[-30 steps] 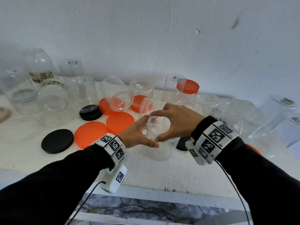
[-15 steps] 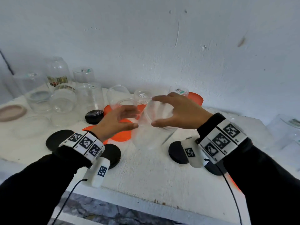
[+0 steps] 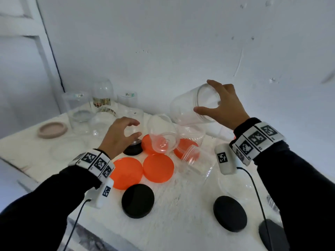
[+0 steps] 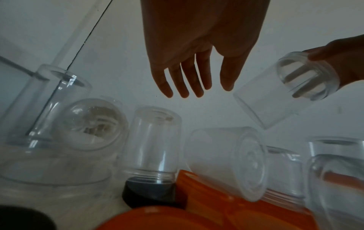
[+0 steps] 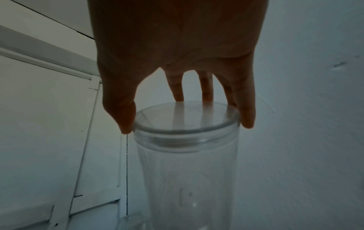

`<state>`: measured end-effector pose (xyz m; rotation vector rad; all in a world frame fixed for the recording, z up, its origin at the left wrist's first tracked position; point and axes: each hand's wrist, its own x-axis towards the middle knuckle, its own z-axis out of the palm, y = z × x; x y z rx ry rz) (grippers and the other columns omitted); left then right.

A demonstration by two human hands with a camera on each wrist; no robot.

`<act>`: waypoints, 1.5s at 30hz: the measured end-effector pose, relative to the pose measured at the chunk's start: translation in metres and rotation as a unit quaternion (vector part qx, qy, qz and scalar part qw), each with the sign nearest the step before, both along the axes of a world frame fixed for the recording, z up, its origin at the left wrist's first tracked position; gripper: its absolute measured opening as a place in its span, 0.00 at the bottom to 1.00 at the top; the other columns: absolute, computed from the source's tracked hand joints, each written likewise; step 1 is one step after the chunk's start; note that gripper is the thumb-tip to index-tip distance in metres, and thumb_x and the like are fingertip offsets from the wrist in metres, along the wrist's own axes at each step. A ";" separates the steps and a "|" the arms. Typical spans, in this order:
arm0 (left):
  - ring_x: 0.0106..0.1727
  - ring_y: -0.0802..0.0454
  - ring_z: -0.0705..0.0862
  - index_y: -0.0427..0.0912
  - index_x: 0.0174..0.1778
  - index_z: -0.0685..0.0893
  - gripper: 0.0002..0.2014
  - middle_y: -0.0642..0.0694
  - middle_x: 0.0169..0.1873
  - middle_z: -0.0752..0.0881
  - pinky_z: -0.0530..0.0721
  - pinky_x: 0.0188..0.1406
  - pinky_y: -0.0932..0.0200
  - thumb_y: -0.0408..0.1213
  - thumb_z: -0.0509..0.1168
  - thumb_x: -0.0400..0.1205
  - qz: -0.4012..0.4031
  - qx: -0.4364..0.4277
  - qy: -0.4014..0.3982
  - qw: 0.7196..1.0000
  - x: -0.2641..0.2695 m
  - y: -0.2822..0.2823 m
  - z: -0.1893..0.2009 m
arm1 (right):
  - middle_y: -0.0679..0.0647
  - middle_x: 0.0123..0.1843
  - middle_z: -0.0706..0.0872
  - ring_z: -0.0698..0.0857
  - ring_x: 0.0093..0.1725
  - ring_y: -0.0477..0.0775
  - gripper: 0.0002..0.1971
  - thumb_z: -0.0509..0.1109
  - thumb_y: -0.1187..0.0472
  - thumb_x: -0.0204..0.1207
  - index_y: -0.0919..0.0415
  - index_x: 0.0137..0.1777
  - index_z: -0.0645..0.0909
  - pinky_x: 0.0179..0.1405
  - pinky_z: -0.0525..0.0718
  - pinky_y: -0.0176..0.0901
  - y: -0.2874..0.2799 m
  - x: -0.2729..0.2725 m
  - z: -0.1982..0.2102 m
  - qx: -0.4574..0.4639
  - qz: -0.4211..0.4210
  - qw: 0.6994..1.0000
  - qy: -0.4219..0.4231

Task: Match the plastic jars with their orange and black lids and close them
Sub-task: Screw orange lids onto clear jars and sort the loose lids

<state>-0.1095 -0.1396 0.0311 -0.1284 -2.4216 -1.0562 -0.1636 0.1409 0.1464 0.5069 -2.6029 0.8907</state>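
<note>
White table (image 3: 181,205) carries clear jars and loose lids. Right hand (image 3: 226,109) holds one jar (image 3: 188,109) in the air, tilted, above the table, fingers (image 5: 247,115) and thumb clamped round its threaded mouth. Left hand (image 3: 117,136) hovers empty over the table, fingers (image 4: 183,84) straight and slightly apart. Below that hand, two orange lids (image 3: 126,173) lie flat side by side, touching. Nearer the table's front edge sit two black lids (image 3: 138,201), well apart.
</note>
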 end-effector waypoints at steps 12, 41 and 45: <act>0.73 0.47 0.69 0.42 0.68 0.77 0.29 0.46 0.70 0.74 0.58 0.74 0.43 0.45 0.74 0.72 0.066 -0.143 -0.001 0.988 -0.091 -0.018 -0.006 | 0.57 0.74 0.63 0.70 0.71 0.58 0.44 0.79 0.48 0.64 0.49 0.78 0.61 0.66 0.70 0.46 -0.053 -0.109 0.002 0.091 -0.016 0.992 -0.083; 0.72 0.51 0.70 0.44 0.66 0.78 0.20 0.51 0.69 0.77 0.61 0.73 0.48 0.40 0.68 0.78 0.086 -0.189 -0.064 0.976 -0.104 -0.019 -0.014 | 0.50 0.79 0.63 0.64 0.78 0.55 0.45 0.79 0.51 0.66 0.43 0.79 0.58 0.73 0.66 0.52 -0.103 -0.202 -0.044 0.389 0.065 0.881 -0.262; 0.73 0.52 0.69 0.45 0.68 0.77 0.21 0.51 0.70 0.76 0.60 0.74 0.48 0.41 0.67 0.78 0.086 -0.191 -0.066 0.976 -0.102 -0.018 -0.013 | 0.50 0.80 0.62 0.63 0.78 0.55 0.44 0.78 0.51 0.67 0.44 0.79 0.58 0.74 0.63 0.50 -0.097 -0.195 -0.039 0.360 0.065 0.892 -0.266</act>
